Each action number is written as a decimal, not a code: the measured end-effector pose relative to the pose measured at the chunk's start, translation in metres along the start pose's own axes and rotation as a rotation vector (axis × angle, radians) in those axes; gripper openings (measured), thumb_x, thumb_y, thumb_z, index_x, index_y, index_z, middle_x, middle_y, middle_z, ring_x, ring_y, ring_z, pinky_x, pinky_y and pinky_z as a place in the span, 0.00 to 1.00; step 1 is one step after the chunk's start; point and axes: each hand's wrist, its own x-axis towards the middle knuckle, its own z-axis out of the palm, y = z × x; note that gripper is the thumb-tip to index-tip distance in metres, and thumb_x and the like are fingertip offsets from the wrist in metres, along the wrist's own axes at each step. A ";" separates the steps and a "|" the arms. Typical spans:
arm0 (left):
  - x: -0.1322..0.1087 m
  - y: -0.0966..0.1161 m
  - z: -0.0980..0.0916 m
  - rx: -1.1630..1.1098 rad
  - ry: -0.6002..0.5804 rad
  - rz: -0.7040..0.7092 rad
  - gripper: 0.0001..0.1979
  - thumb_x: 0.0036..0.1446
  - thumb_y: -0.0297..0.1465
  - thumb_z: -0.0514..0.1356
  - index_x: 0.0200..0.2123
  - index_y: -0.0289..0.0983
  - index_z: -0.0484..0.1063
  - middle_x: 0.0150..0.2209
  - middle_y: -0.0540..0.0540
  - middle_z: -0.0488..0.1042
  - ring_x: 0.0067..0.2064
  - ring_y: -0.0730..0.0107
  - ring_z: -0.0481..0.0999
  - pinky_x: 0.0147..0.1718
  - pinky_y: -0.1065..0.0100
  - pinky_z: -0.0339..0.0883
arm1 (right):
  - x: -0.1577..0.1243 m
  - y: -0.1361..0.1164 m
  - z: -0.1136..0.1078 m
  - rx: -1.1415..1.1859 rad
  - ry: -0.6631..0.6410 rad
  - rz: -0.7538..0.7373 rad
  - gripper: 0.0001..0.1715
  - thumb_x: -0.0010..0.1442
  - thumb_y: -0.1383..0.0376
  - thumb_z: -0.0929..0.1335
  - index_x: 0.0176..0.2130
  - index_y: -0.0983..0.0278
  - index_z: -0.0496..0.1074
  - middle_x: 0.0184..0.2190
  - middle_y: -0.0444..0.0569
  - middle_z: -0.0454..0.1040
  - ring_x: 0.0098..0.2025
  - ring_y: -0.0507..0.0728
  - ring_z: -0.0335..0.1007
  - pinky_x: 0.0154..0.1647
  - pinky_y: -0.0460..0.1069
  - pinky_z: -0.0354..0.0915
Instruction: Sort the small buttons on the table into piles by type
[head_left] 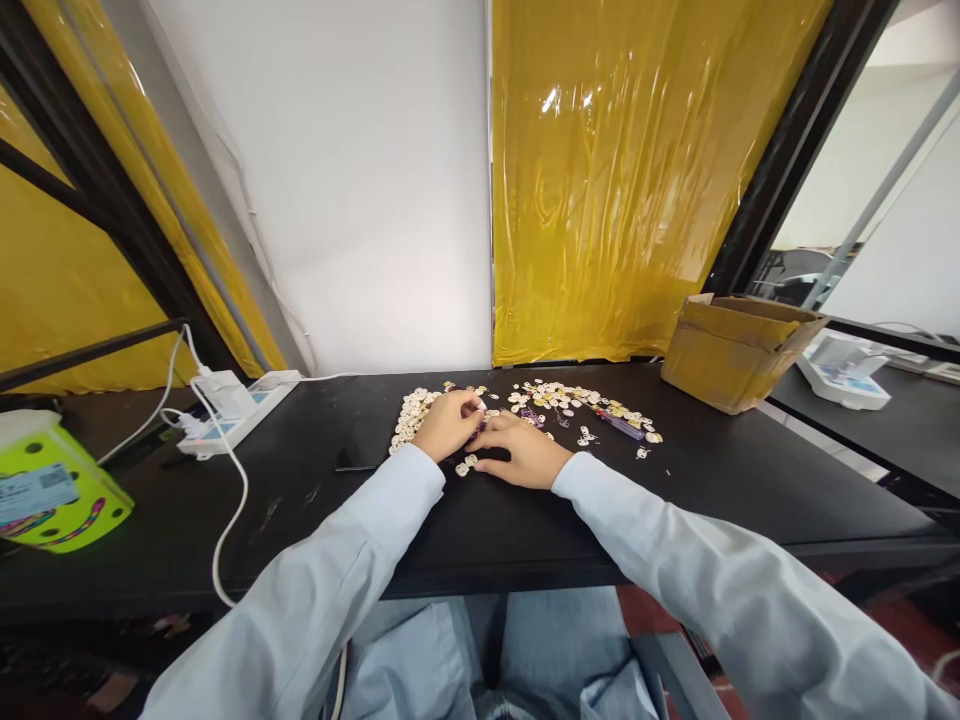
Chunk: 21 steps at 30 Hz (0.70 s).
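Observation:
My left hand (444, 428) is closed in a pinch, with a tiny whitish spot at the fingertips that is too small to name. Close against it, my right hand (526, 455) has its fingers bent toward the same place; what they grip is hidden. A bit of purple shows between the two hands. A few small pale discs (466, 465) lie by the right thumb. Left of the hands is a dense group of similar cream discs (412, 415). Beyond the right hand spreads a looser pile of white and yellowish discs (551, 394), with purple bits (534, 417) beside it.
A screwdriver with a translucent purple handle (622, 425) lies right of the pile. A flat dark object (357, 468) rests by my left forearm. Farther out are a cardboard box (739, 350), a white power strip (240, 418) with cables, and a lime-green container (64, 490) on the black table (757, 480).

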 end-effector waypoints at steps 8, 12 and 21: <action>0.000 0.002 0.002 0.009 0.000 0.021 0.06 0.52 0.28 0.56 0.29 0.35 0.74 0.30 0.47 0.77 0.31 0.68 0.75 0.33 0.68 0.67 | 0.000 0.002 0.000 0.029 -0.004 0.054 0.03 0.52 0.71 0.68 0.31 0.65 0.71 0.33 0.49 0.73 0.39 0.57 0.66 0.45 0.52 0.63; 0.000 0.004 0.002 0.014 0.000 0.040 0.06 0.52 0.28 0.57 0.28 0.36 0.74 0.30 0.47 0.77 0.32 0.67 0.75 0.33 0.68 0.67 | 0.000 0.003 -0.002 0.019 0.006 0.084 0.04 0.51 0.73 0.67 0.30 0.65 0.69 0.31 0.49 0.74 0.37 0.56 0.67 0.42 0.51 0.63; -0.001 0.005 0.004 -0.033 -0.022 0.022 0.06 0.52 0.27 0.57 0.32 0.35 0.74 0.31 0.47 0.77 0.31 0.68 0.75 0.32 0.69 0.68 | -0.001 0.001 -0.002 0.005 0.006 0.035 0.10 0.50 0.73 0.68 0.36 0.64 0.72 0.31 0.47 0.72 0.37 0.55 0.66 0.44 0.51 0.63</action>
